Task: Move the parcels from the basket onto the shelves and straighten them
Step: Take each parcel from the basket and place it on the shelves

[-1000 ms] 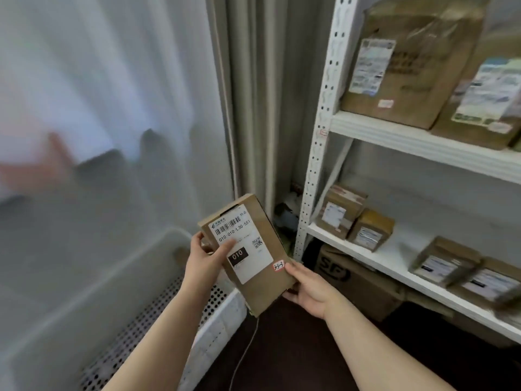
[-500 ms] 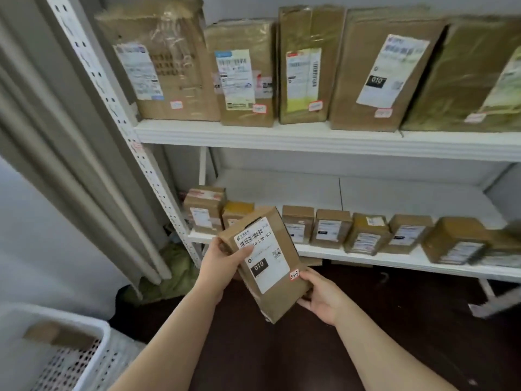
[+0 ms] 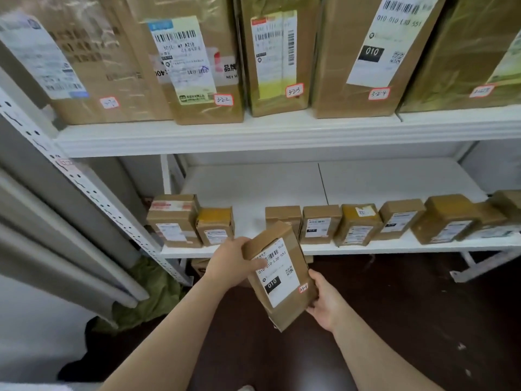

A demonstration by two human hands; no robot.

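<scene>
held low in the centre of the frame, tilted, label (image 3: 277, 277) up: the parcel (image 3: 293, 244), in front of the lower shelf (image 3: 366, 246) and not yet resting on it. gripped on both sides: left hand (image 3: 231, 263) curled round the upper left edge, thumb across the label; right hand (image 3: 324, 303) cupping the lower right corner, fingers tucked underneath and mostly hidden. small red-edged tag (image 3: 303, 289) by the label's lower right, too small to read surely. just behind, a row of small boxes (image 3: 320, 224) along the shelf front, with a gap (image 3: 249, 221) left of centre, probably the spot to aim for. best done by lifting the far end over the shelf lip, turning the parcel square to the row and sliding it in without nudging the neighbours; narrow-looking for the parcel laid flat, so likely better stood on edge, label and tag facing out. worth holding with both hands until settled, then pressing the front flush with the others. across the top of the frame, the upper shelf (image 3: 253, 134), packed with tall boxes (image 3: 279, 52) side by side.
</scene>
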